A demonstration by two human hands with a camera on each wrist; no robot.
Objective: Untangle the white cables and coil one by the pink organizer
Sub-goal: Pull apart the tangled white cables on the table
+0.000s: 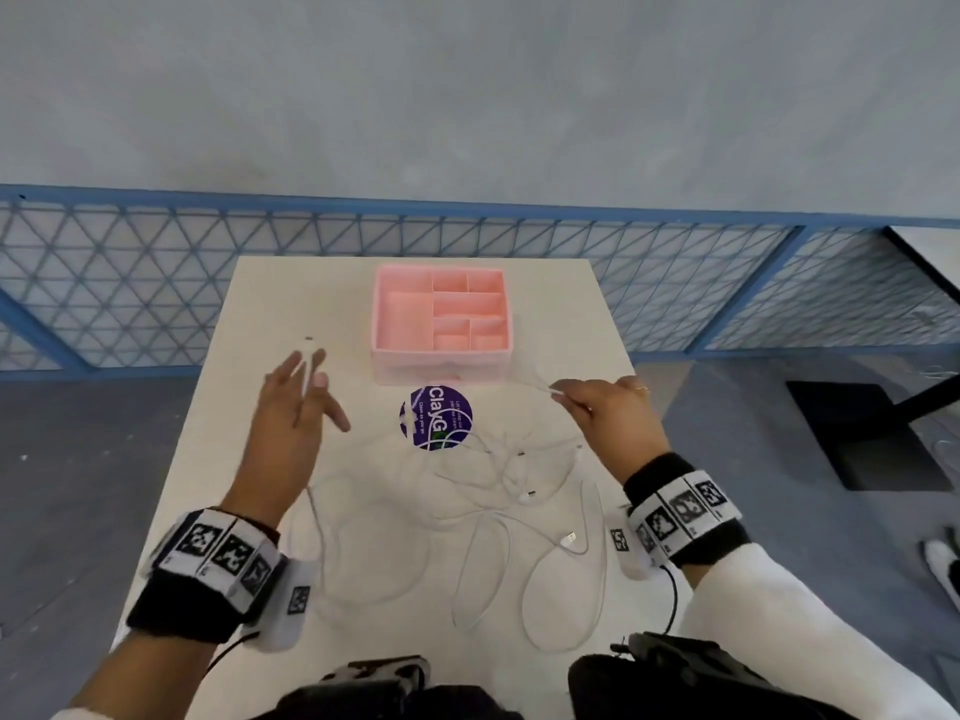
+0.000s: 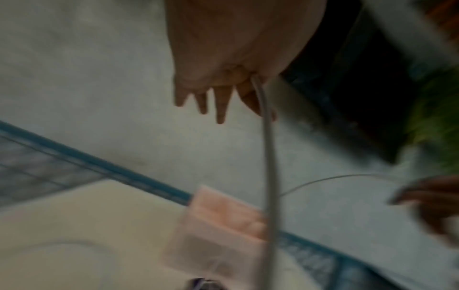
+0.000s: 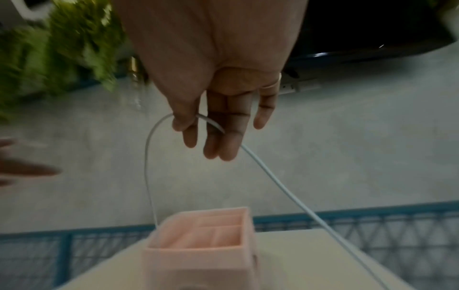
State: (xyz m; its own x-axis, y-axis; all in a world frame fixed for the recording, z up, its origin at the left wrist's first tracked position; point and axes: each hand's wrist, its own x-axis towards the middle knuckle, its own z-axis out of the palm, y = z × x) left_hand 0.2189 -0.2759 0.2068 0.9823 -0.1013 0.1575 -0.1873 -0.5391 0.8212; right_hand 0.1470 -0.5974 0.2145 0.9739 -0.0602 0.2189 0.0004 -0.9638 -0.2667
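Note:
A pink organizer [image 1: 441, 353] with several compartments stands at the far middle of the white table [image 1: 270, 304]. Tangled white cables [image 1: 493, 504] lie in loops between it and me. My left hand [image 1: 310, 379] is raised left of the organizer with its fingers spread. It pinches one cable's plug end [image 1: 310, 350] between two fingers, and that cable [image 2: 268, 157] hangs down from it. My right hand [image 1: 566, 396] is raised right of the organizer. Its thumb and forefinger pinch a white cable [image 3: 273, 176], which arcs down on both sides. The organizer [image 3: 198, 263] sits below that hand.
A round purple sticker [image 1: 435, 418] lies on the table just in front of the organizer. A blue mesh fence [image 1: 130, 283] runs behind the table. A black stand base [image 1: 857, 433] sits on the floor to the right. Green foliage [image 3: 62, 49] shows beyond.

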